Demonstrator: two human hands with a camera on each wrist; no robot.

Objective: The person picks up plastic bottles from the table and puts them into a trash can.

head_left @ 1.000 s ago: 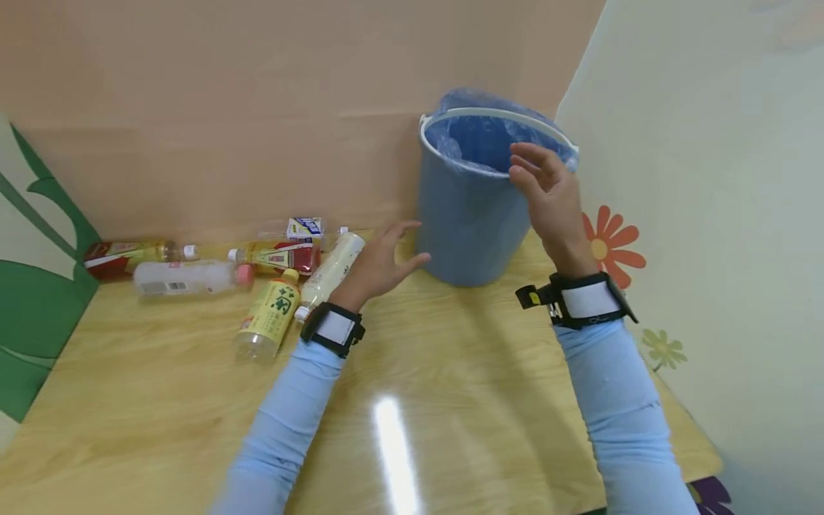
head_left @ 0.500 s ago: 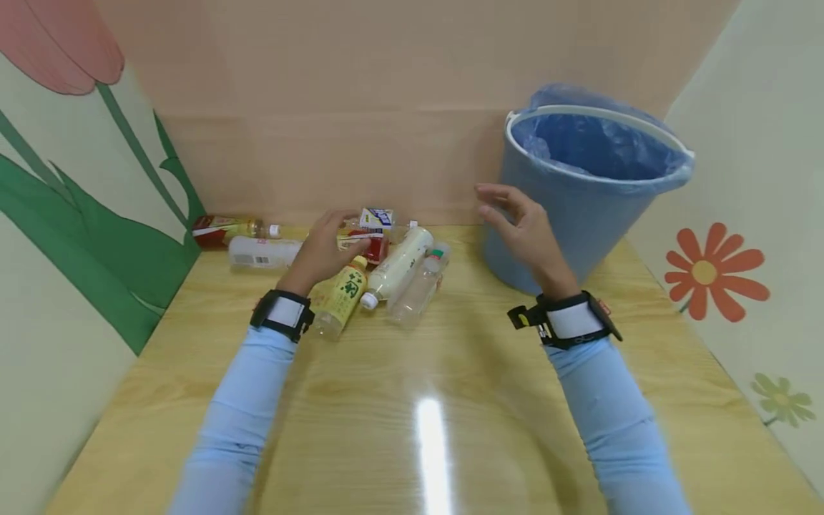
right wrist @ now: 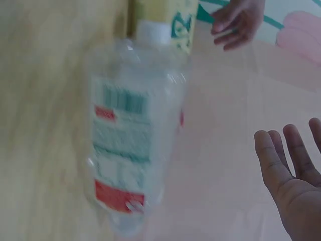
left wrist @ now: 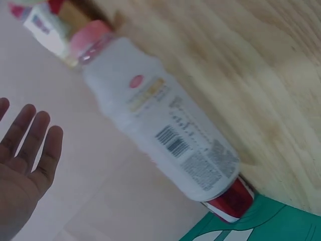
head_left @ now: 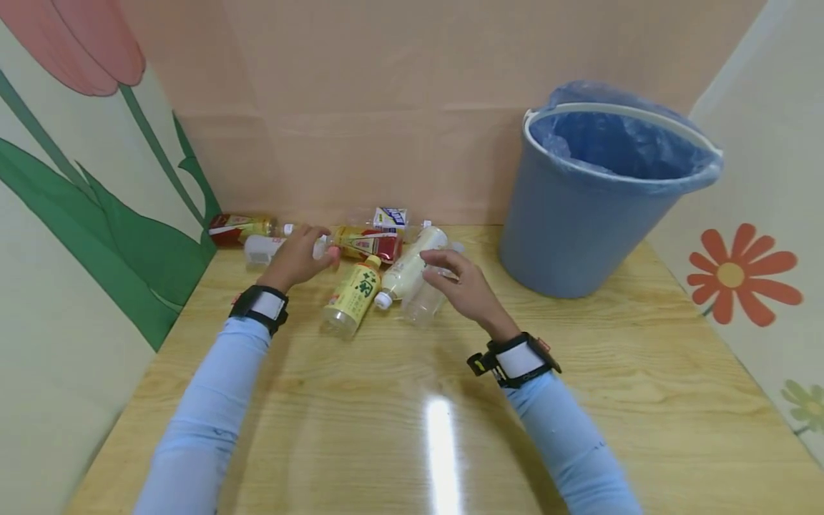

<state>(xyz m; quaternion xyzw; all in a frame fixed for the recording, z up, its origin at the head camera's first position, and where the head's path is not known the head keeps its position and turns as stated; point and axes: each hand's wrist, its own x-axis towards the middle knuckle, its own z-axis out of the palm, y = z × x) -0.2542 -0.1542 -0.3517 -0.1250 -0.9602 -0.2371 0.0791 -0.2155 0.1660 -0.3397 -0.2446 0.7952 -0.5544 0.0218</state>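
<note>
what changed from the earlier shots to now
The head view swung left. The right hand moved left from the bucket to the clear bottle; the left hand moved left to the white bottle. Neither holds anything. Bucket and white bottle stayed put.

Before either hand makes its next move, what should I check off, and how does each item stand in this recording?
1. Left hand free: ok, fingers open, holding nothing.
2. Right hand free: ok, also open and holding nothing.
3. Grip on the white plastic bottle with a pink cap: not ok, none yet.
4. Round grey-blue plastic bucket upright: ok.
5. Translucent blue plastic bag lining it: ok, mouth open.
6. Room inside the bucket: cannot tell, its bottom is hidden.
</note>
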